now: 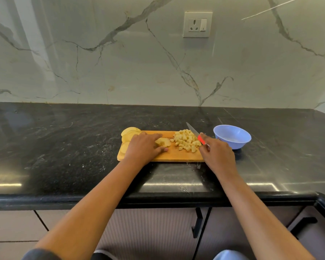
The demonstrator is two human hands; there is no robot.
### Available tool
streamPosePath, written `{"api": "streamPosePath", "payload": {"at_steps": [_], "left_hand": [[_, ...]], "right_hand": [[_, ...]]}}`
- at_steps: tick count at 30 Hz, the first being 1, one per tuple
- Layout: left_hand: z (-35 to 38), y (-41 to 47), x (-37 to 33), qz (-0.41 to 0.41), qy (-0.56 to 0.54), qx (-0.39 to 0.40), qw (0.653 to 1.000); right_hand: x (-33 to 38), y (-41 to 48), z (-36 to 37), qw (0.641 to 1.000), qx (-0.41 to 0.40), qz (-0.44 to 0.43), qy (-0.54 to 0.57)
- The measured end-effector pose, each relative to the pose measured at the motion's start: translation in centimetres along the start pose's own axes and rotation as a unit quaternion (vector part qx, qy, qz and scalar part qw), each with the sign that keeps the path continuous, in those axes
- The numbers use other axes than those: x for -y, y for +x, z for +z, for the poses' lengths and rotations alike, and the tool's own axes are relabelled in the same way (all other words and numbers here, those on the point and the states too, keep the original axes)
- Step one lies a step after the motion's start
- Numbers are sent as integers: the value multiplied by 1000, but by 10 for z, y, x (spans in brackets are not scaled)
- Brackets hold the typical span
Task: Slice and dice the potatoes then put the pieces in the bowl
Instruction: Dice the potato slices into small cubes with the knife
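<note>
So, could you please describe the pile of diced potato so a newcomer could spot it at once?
On the black countertop lies a wooden cutting board. The diced potato sits at its right end: small cubes, unlike the flat round slices at its left end.

potato slices (pixel 129 135): pale rounds overlapped at board's (pixel 176 156) left end | slice stack (pixel 163 142): laid mid-board | diced pieces (pixel 187 141): heaped at right end | knife (pixel 195 132): red-handled, tilted beside dice | bowl (pixel 232 136): light blue, upright, right of board
</note>
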State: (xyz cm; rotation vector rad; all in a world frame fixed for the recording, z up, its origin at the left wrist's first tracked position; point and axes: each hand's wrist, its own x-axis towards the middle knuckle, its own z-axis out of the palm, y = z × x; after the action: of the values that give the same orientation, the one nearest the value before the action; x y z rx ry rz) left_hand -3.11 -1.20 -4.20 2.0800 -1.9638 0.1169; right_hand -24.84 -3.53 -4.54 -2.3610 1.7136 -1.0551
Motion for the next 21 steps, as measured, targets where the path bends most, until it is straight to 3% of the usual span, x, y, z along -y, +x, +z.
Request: {"api": "streamPosePath", "payload": {"at_steps": [3,21], "left_hand": [[4,6,-4,-16,-75,27,997],[-1,73,-24,-34,-193,44,980]], "right_hand": [[-2,3,4,1000,8,-13,1],[-10,7,4,996,19,21,81]]}}
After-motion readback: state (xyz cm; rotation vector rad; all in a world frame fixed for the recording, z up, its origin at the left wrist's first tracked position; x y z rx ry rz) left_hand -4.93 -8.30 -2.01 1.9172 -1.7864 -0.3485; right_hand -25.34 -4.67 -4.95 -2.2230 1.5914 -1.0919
